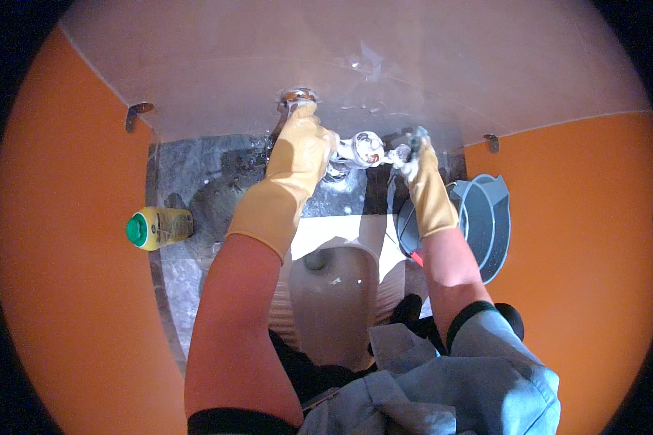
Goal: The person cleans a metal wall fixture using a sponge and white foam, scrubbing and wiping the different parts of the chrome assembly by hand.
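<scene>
A metal flush valve (367,149) covered in white foam stands out from the wall between my two hands. My left hand (305,144), in a yellow rubber glove, is at the pipe by a round chrome wall fitting (298,97); its fingers are partly hidden, so its grip is unclear. My right hand (425,163), in the same kind of glove, is closed on a greenish scrubbing pad (418,136) just right of the valve, with foam on the fingers. Below lies a white squat toilet (332,304) set in the floor.
A yellow bottle with a green cap (137,229) stands at the left by the orange partition (81,217). Grey-blue buckets (495,228) stand by the right partition, partly behind my right forearm. Metal brackets (136,115) join the partitions to the wall. The dark floor (217,201) looks wet.
</scene>
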Available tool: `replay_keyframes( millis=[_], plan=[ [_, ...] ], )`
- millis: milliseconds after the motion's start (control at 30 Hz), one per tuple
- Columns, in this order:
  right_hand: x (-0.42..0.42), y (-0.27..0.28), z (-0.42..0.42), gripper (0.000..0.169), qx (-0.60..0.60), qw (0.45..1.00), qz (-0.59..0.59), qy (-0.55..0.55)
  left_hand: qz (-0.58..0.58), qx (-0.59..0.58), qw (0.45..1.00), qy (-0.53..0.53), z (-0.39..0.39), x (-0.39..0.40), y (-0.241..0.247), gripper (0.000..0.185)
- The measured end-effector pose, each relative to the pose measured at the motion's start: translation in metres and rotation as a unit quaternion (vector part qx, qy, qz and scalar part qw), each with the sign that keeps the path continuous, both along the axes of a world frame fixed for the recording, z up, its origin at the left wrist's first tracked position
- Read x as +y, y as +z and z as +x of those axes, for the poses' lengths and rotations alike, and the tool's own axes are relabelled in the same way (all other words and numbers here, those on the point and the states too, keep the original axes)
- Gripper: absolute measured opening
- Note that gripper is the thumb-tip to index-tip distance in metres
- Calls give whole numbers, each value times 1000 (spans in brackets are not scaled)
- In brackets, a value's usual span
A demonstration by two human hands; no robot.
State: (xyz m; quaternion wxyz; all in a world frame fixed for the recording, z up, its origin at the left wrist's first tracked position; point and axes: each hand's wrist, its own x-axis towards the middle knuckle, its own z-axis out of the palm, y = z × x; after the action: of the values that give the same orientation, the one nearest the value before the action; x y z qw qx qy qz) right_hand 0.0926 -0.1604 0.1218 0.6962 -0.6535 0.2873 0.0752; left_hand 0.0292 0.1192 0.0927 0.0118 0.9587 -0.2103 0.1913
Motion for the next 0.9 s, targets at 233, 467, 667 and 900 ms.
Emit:
replay_keyframes(
  millis=[233, 467, 667, 900],
  plan=[
    [73, -27, -81, 42, -170, 941, 269, -119, -11, 49, 998, 39, -24, 19, 51, 7],
    [64, -137, -65, 56, -113, 807, -579, 7, -75, -58, 996, -2, -16, -3, 65, 5],
    [114, -86, -83, 43, -128, 963, -236, 7, -26, 92, 994, 50, -33, 5, 96, 13],
    [66, -32, -75, 51, -131, 884, -370, 255, -188, 41, 981, 11, -19, -3, 68, 9]
  ],
)
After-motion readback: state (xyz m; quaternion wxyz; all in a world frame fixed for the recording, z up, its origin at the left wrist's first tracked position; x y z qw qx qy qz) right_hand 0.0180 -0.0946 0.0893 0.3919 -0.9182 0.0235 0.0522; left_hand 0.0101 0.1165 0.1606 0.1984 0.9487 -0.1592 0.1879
